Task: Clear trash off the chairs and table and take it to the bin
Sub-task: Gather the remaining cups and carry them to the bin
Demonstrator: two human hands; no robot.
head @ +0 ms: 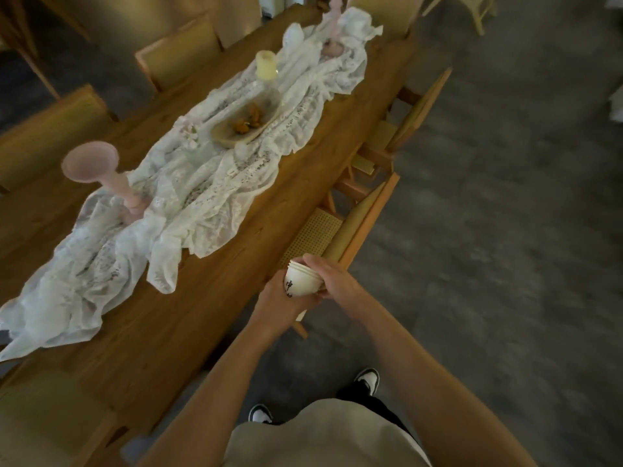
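A stack of white paper cups [301,281] with black writing lies sideways between both my hands, over the right edge of the long wooden table [209,288]. My left hand [279,303] cradles the stack from below. My right hand [332,276] grips it from above and from the base end. Just beyond the cups stands a wooden chair [357,227] with a woven cane seat, pushed in under the table.
A crumpled white lace runner [209,176] covers the table's middle, with two pink vases [97,170], a cream candle [266,64] and a shallow bowl [247,124] of brown items. More chairs line both sides. Grey floor [488,230] lies open on the right.
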